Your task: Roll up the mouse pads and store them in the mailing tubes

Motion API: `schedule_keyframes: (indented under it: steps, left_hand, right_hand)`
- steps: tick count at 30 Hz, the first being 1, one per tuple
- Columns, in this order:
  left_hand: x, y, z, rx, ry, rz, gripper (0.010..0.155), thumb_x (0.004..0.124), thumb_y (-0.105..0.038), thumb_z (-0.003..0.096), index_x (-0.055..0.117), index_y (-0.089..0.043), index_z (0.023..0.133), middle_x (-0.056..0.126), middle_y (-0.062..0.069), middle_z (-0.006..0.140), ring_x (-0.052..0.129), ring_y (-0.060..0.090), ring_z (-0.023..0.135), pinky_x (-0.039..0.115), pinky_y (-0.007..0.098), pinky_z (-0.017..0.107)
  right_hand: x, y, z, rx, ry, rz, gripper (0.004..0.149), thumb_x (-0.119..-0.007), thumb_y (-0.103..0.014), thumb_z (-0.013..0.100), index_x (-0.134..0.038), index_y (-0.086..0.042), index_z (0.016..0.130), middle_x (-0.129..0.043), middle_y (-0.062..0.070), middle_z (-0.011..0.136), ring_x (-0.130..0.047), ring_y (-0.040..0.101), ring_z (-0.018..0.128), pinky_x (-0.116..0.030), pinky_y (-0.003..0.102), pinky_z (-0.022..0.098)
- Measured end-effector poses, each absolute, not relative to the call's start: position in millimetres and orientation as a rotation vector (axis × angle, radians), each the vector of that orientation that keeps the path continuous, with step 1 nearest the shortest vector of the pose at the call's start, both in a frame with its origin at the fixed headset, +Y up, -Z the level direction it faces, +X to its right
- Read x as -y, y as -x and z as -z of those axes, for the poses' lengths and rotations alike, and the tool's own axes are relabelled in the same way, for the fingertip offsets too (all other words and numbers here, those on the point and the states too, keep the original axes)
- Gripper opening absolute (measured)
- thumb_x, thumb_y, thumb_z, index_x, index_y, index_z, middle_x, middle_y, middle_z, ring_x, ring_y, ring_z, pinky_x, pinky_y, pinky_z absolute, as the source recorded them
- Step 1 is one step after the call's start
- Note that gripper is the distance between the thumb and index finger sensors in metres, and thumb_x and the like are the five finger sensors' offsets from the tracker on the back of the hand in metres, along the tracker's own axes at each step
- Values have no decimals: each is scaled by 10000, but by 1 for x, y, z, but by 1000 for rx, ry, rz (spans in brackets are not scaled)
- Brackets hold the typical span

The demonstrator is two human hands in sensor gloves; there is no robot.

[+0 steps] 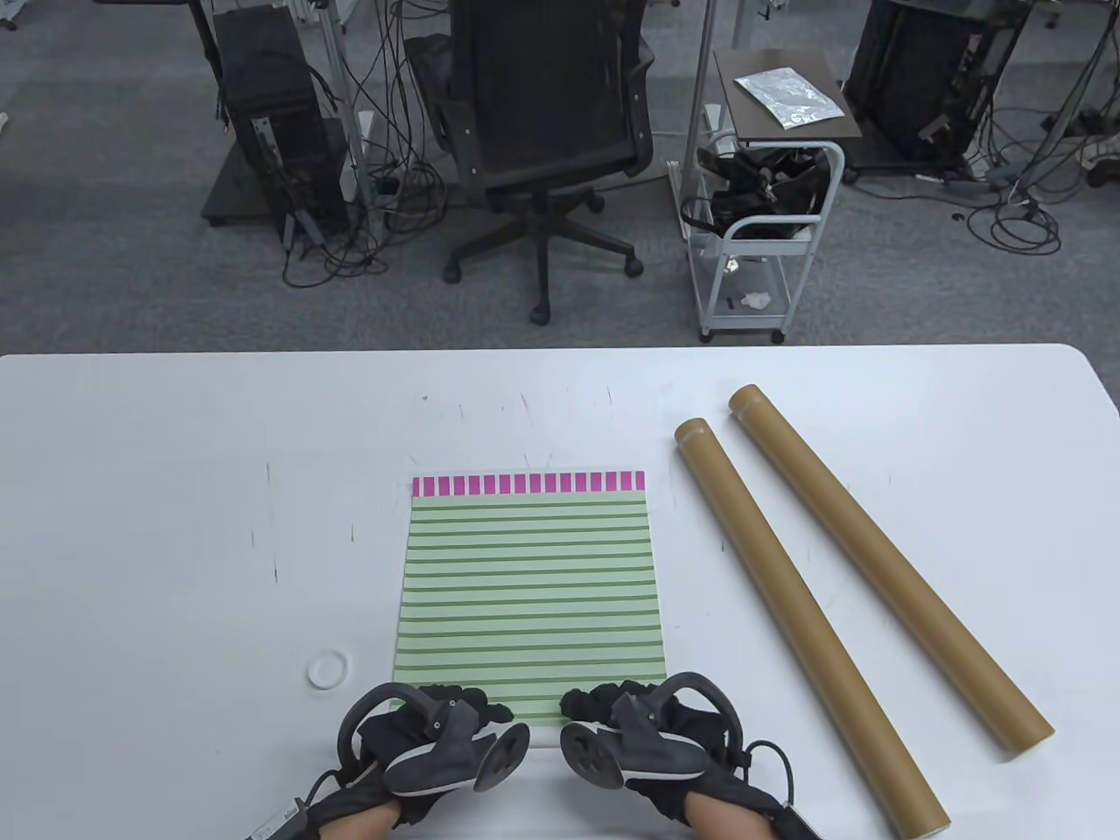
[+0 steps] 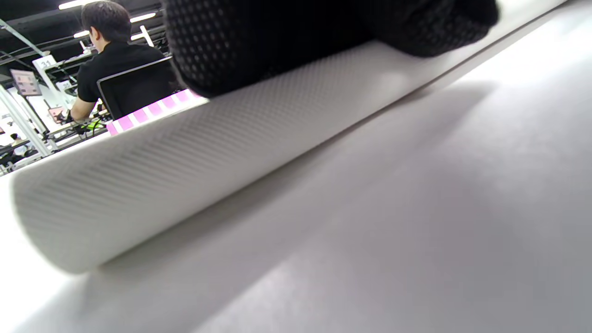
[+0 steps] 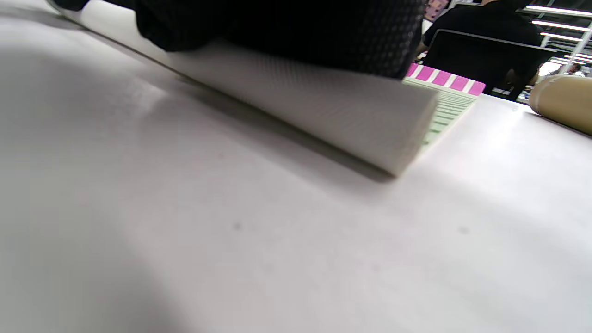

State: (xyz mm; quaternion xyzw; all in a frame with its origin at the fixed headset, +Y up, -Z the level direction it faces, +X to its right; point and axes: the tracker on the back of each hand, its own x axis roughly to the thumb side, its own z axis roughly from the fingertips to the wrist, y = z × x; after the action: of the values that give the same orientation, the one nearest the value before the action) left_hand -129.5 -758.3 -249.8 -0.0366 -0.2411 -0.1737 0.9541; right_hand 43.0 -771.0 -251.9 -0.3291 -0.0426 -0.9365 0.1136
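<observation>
A green-striped mouse pad (image 1: 529,586) with a pink-checked far edge lies on the white table (image 1: 175,525). Its near edge is curled into a roll with the white textured underside outward (image 2: 185,157) (image 3: 333,111). My left hand (image 1: 437,713) rests on the left part of the roll, fingers on top (image 2: 277,41). My right hand (image 1: 626,709) rests on the right part, fingers on top (image 3: 300,27). Two brown mailing tubes (image 1: 796,612) (image 1: 884,564) lie diagonally to the right of the pad; one tube end shows in the right wrist view (image 3: 562,101).
A small white ring-shaped cap (image 1: 329,669) lies on the table left of the pad. Beyond the table's far edge stand an office chair (image 1: 547,131) and a white cart (image 1: 766,219).
</observation>
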Motion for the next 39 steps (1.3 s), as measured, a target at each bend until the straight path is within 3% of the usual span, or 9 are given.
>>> schedule_keyframes:
  steps: [2,8,13,17,21,27,31,35,39]
  left_hand:
    - [758,129,251,477,88,345,457,729,-459,362,715,-423,817,928,-170,726,1018,55,600,900,149,392]
    - [757,130,246,497,68,353,413,747,-465,376,749,-437,788,935,-163,739,1028,88,605,917,153,381]
    - [761,131,243,509,91,367,571,789,-570,315,721,-392,854,861,-142,841,971,114,705,880,214,466]
    - [759,130,243,491,55,362,488,782,-530,349,751,-412,821,811,-169,824,904,86,677,848,197,474]
    - [758,134,249,466,84,298,446,733,-485,392,785,-393,826,847,-162,831,930,104,734,841,263,586]
    - [758,138,260,424,114,247,421,692,-456,384,818,-412,784,896,-167,773,968,78,676,863,230,543]
    - [758,138,265,377,162,228,417,677,-446,380,811,-422,774,898,-164,754,968,68,651,869,215,507]
    - [758,138,265,376,159,252,435,661,-444,389,757,-405,811,893,-170,753,967,58,643,868,206,501]
    - [757,141,260,403,217,198,507,678,-444,390,601,-399,889,905,-169,730,984,63,606,882,196,458]
  right_hand:
    - [772,-40,251,135,975,2739,588,-744,-464,410,-612,-247,940,-780,1,864,-888,221,608,-802,332,474]
    - [771,-33,253,70,961,2718,485,-757,-373,422,-707,-210,876,-850,1,784,-927,215,545,-831,331,429]
    - [772,-26,249,12,964,2629,460,-689,-313,439,-709,-179,878,-863,14,780,-935,221,554,-833,341,437]
    - [771,-28,253,29,946,2669,452,-675,-299,442,-716,-186,877,-867,12,776,-933,222,565,-829,350,447]
    - [770,-33,254,14,915,2696,453,-648,-290,461,-716,-227,905,-841,7,831,-905,231,654,-828,357,479]
    - [771,-33,254,35,924,2697,513,-643,-268,480,-529,-214,978,-717,11,888,-838,235,713,-816,377,523]
    - [771,-36,256,71,937,2742,582,-735,-411,437,-591,-214,966,-768,15,879,-867,247,695,-800,379,532]
    - [770,-28,259,82,926,2699,492,-707,-309,458,-642,-198,932,-821,8,831,-897,225,648,-821,364,508]
    - [768,-29,257,119,960,2734,476,-707,-289,436,-690,-190,901,-853,-1,779,-923,208,594,-834,352,474]
